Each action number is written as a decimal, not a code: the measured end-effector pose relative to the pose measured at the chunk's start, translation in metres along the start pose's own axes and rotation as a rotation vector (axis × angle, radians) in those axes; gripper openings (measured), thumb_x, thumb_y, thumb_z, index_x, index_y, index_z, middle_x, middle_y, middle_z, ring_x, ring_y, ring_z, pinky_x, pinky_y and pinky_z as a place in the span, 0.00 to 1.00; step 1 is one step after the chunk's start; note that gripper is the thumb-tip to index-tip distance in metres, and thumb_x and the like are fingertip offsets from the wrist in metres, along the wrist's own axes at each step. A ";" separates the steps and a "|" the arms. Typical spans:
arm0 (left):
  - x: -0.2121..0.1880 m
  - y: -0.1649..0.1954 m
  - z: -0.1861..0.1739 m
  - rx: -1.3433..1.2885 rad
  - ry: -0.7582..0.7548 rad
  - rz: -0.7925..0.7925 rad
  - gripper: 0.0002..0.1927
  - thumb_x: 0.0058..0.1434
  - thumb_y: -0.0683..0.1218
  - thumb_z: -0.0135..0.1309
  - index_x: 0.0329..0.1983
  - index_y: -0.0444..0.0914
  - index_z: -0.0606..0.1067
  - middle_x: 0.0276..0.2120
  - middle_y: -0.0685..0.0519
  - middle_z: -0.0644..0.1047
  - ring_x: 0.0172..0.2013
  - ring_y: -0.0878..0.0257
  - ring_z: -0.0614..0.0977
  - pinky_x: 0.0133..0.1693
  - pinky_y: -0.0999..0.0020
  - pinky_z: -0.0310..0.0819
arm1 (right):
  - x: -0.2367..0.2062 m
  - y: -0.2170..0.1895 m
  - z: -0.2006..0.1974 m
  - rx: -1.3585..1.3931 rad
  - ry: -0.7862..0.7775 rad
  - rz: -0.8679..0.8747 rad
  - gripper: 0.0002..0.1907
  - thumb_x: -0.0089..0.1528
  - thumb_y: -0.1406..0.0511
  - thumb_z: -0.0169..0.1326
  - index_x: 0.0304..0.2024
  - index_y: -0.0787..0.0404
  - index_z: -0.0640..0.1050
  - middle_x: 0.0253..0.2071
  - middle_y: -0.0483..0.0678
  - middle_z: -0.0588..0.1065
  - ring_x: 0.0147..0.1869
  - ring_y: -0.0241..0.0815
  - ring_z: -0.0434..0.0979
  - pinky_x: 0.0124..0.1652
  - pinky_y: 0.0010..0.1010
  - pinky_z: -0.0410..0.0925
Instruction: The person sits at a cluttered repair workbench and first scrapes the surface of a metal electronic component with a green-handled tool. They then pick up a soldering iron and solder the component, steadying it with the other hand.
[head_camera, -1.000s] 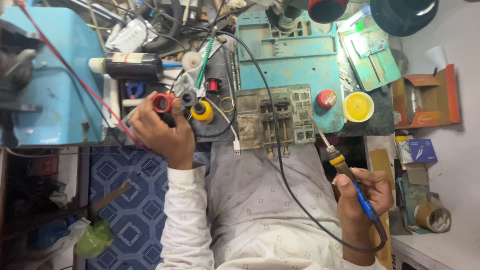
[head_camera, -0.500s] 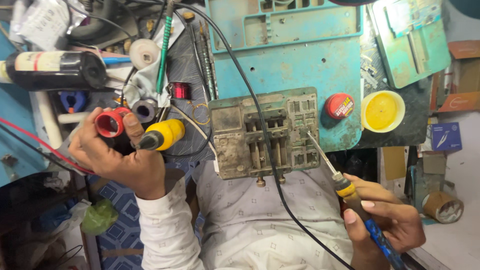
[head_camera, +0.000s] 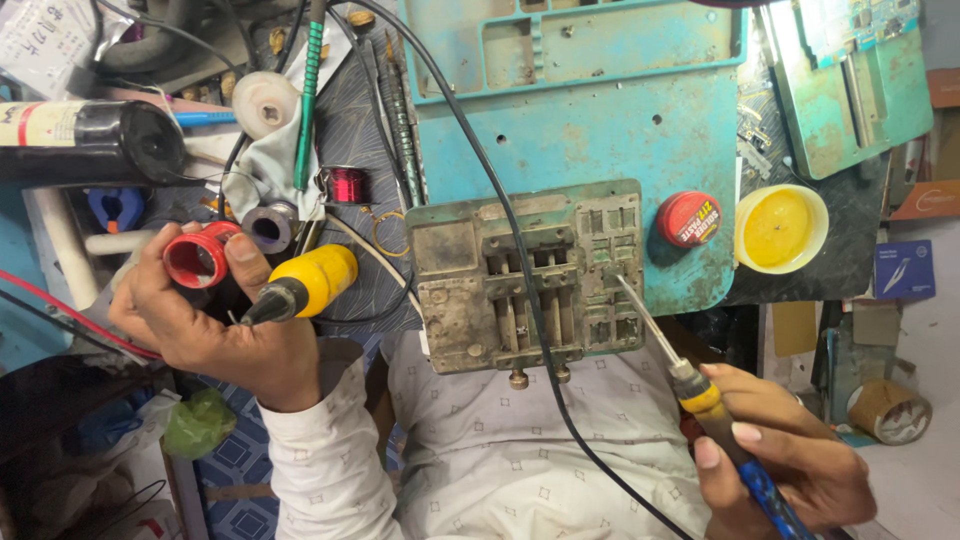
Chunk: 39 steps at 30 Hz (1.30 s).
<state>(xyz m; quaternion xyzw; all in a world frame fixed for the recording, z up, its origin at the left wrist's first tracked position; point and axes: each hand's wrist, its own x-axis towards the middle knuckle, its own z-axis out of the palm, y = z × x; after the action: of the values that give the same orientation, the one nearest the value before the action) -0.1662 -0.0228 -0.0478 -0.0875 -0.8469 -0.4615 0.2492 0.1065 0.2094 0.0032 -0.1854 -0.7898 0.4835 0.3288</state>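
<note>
Camera closer; left hand (head_camera: 200, 330) grips red spool (head_camera: 198, 256); right hand (head_camera: 790, 465) grips soldering iron (head_camera: 700, 385); yellow tin (head_camera: 780, 228) open.

A cluttered workbench (head_camera: 880, 260) carries a teal mat (head_camera: 590, 130) and a grimy metal jig (head_camera: 525, 275).

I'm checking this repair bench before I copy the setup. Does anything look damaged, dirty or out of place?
The metal holding jig is heavily grimed and discoloured, and the teal work mat is stained and worn. A black cable lies straight across the jig. The right hand holds a soldering iron, tip at the jig.
</note>
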 end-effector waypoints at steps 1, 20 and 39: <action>0.000 0.000 0.001 -0.024 0.004 -0.035 0.26 0.76 0.57 0.60 0.61 0.31 0.71 0.54 0.45 0.66 0.57 0.55 0.76 0.57 0.64 0.80 | -0.001 0.003 0.000 0.009 0.061 -0.012 0.17 0.57 0.71 0.61 0.45 0.64 0.69 0.35 0.57 0.79 0.41 0.49 0.85 0.54 0.59 0.79; -0.006 -0.013 0.002 0.024 0.030 0.061 0.28 0.72 0.62 0.64 0.54 0.32 0.76 0.46 0.49 0.68 0.48 0.58 0.74 0.48 0.66 0.71 | 0.006 0.005 -0.023 -0.120 -0.247 0.020 0.20 0.57 0.70 0.61 0.49 0.59 0.68 0.42 0.56 0.76 0.54 0.58 0.82 0.59 0.56 0.75; -0.012 -0.020 0.001 -0.060 -0.030 0.008 0.19 0.70 0.45 0.69 0.56 0.30 0.77 0.51 0.49 0.67 0.46 0.60 0.82 0.51 0.67 0.84 | 0.002 0.017 -0.032 -0.118 -0.305 0.025 0.22 0.56 0.71 0.61 0.52 0.56 0.71 0.43 0.52 0.76 0.55 0.56 0.82 0.61 0.57 0.74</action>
<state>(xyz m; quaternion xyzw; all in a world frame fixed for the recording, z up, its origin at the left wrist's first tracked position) -0.1639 -0.0325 -0.0690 -0.1050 -0.8360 -0.4843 0.2355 0.1271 0.2392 -0.0013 -0.1386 -0.8551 0.4630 0.1878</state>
